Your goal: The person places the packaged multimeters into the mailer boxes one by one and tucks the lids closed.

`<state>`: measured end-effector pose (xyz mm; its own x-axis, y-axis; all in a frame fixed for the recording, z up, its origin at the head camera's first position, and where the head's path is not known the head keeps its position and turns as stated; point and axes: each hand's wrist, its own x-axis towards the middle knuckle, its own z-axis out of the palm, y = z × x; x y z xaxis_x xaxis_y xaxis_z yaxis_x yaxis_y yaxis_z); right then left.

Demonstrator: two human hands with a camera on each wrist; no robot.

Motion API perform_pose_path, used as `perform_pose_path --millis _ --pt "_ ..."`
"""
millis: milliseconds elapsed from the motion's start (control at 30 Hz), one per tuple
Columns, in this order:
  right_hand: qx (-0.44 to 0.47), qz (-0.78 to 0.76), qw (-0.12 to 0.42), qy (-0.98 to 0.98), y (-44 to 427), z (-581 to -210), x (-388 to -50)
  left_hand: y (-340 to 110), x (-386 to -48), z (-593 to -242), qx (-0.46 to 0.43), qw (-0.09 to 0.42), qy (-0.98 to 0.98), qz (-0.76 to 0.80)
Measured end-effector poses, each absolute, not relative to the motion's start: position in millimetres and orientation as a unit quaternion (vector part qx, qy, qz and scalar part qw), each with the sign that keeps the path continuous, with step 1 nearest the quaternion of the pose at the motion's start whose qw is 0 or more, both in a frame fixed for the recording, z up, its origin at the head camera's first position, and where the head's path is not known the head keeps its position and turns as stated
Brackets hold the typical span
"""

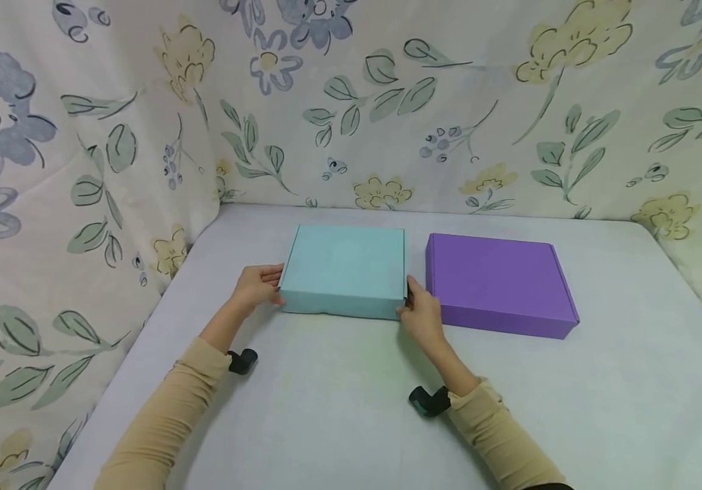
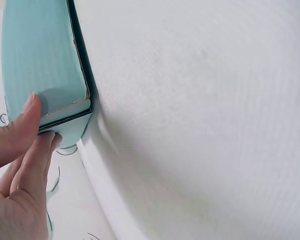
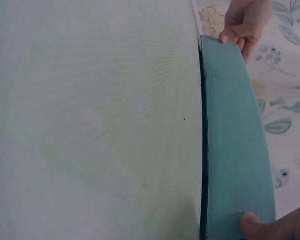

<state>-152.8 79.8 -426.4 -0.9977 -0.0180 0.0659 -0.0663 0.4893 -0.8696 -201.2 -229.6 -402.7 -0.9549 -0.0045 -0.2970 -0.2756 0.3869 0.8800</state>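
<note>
A flat light-blue cardboard box (image 1: 343, 262) with its lid down lies on the white table, between both hands. My left hand (image 1: 257, 286) grips its front left corner. In the left wrist view, the thumb (image 2: 29, 117) lies on the front face and the fingers (image 2: 37, 160) are against the side. My right hand (image 1: 421, 313) holds the front right corner, its fingers partly hidden at the side. The right wrist view shows the right thumb (image 3: 252, 225) pressed on the front face. A dark line runs under the front edge; whether the box is slightly raised, I cannot tell.
Close to the right of the light-blue box sits a closed purple box (image 1: 500, 282), beside my right hand. A floral cloth (image 1: 388, 102) hangs behind and to the left of the white table (image 1: 326, 408). Both wrists carry small black cameras (image 1: 430, 401).
</note>
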Motion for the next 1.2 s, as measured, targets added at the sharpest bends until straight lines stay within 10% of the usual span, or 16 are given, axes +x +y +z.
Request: perform_pose_path --millis 500,700,900,1200 --pt "0.134 0.288 0.034 -0.948 80 -408 -140 -230 -187 -393 0.023 0.127 0.904 0.407" --pt "0.219 0.224 0.126 -0.941 90 -392 -136 -225 -174 -386 0.087 0.027 0.959 0.27" --pt "0.199 0.119 0.047 -0.971 109 -395 -146 -222 -166 -386 0.146 -0.068 0.979 0.122" --pt "0.165 0.096 0.012 -0.981 125 -404 -147 -220 -160 -392 0.15 -0.041 0.988 0.016"
